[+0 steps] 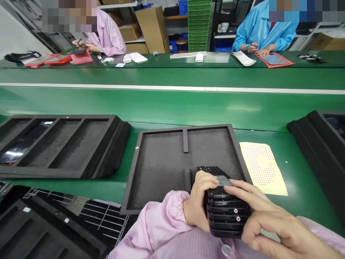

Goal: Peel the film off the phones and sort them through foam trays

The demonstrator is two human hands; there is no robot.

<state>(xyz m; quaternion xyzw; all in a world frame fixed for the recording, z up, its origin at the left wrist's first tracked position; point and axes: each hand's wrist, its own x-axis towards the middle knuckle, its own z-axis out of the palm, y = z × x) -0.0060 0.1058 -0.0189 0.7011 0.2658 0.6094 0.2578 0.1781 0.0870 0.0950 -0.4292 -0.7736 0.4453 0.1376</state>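
My left hand [201, 199] is closed around the side of a stack of several black phone-like devices [226, 216], held above the near right part of a black foam tray [161, 162]. The top one has a camera cluster and a grey label [223, 180]. Small round stickers with red marks [236, 211] sit on the ends of two devices. My right hand [269, 212] rests two outstretched fingers on top of the stack. Its thumb and index finger are pinched at the stack's lower right corner; anything between them is hidden.
A yellow sheet of small red dots [265, 169] lies right of the tray. Stacked foam trays [72, 144] stand left, more [318, 144] at right, others [40, 230] on a wire rack below left. Two co-workers, in pink [110, 34] and blue [265, 27], sit across the green bench.
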